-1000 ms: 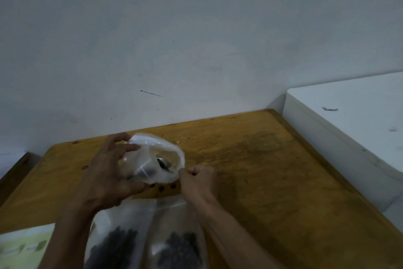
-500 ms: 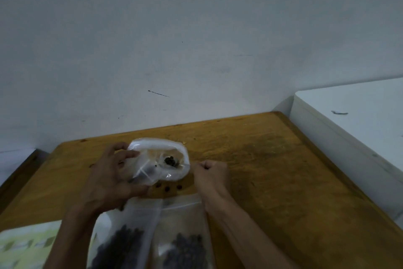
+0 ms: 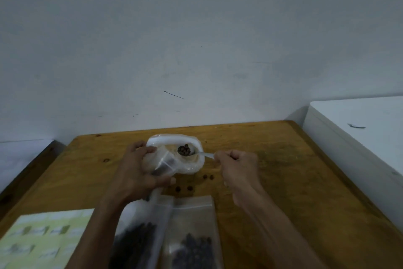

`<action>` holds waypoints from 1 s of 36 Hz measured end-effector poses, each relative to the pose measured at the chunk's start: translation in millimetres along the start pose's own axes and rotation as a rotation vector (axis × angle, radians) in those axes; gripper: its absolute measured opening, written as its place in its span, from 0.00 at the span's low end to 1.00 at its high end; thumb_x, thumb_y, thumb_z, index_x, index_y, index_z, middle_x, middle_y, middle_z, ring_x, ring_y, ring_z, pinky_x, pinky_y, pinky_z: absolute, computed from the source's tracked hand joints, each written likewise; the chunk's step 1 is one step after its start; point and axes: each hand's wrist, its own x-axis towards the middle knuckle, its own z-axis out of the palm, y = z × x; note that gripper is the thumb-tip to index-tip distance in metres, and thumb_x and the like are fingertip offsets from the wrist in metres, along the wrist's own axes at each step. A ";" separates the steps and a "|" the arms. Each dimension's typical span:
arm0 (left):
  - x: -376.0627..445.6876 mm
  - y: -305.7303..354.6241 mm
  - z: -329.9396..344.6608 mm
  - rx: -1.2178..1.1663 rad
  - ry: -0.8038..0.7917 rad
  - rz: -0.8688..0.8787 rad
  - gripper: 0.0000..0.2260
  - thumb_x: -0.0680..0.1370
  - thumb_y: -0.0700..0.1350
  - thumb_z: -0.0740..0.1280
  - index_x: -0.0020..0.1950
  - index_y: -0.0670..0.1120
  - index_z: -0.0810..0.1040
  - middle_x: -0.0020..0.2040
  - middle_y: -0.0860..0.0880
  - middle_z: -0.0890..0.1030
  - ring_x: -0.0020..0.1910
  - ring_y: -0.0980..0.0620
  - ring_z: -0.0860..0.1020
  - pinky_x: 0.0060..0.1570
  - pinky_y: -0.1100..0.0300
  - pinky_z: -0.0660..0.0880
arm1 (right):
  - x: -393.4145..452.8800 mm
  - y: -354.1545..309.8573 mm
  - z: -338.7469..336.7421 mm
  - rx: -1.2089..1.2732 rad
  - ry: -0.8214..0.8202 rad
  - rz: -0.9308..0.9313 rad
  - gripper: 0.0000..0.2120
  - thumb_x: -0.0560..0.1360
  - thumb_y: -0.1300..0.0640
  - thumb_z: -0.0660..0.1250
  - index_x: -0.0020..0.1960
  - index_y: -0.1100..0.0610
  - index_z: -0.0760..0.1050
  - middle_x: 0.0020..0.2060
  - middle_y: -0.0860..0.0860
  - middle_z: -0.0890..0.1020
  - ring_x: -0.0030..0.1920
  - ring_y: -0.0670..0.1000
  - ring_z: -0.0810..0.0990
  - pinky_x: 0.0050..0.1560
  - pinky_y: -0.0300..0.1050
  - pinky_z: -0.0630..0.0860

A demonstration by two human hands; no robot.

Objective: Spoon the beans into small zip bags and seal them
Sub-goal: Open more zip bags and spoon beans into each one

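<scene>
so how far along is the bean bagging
Done: two clear zip bags holding dark beans lie at the near edge of the wooden table; whether they are sealed is unclear. In hand: the left hand holds a small clear bag while the right hand lifts a loaded white spoon from the white plastic supply bag. Left: filling and sealing it, and gathering stray beans.

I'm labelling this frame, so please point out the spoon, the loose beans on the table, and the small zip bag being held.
spoon (image 3: 184, 150): head view, bean-filled bowl.
loose beans (image 3: 189, 187): head view, one bean.
small zip bag (image 3: 166, 165): head view, clear wall.
</scene>
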 end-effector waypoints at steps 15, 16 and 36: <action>-10.5 -6.9 -4.6 -0.246 0.056 0.011 0.44 0.52 0.64 0.83 0.66 0.61 0.73 0.71 0.56 0.69 0.68 0.51 0.70 0.64 0.44 0.74 | -9.9 -46.8 -15.4 -0.006 -0.097 -0.148 0.08 0.72 0.63 0.72 0.35 0.63 0.79 0.24 0.53 0.70 0.23 0.48 0.64 0.22 0.40 0.61; -10.6 -7.3 -4.3 -0.273 0.053 0.008 0.44 0.51 0.65 0.83 0.65 0.61 0.74 0.69 0.56 0.71 0.67 0.51 0.72 0.63 0.44 0.76 | -10.1 -48.6 -12.2 -0.010 -0.104 -0.167 0.08 0.72 0.63 0.72 0.36 0.67 0.79 0.24 0.54 0.70 0.23 0.48 0.64 0.23 0.39 0.61; -4.6 10.6 16.3 -0.465 0.103 -0.072 0.52 0.52 0.63 0.82 0.72 0.55 0.65 0.65 0.52 0.75 0.60 0.53 0.77 0.50 0.53 0.82 | 4.3 -30.5 -37.7 -0.281 0.333 -0.579 0.09 0.75 0.57 0.70 0.37 0.54 0.84 0.29 0.47 0.82 0.32 0.46 0.79 0.29 0.35 0.70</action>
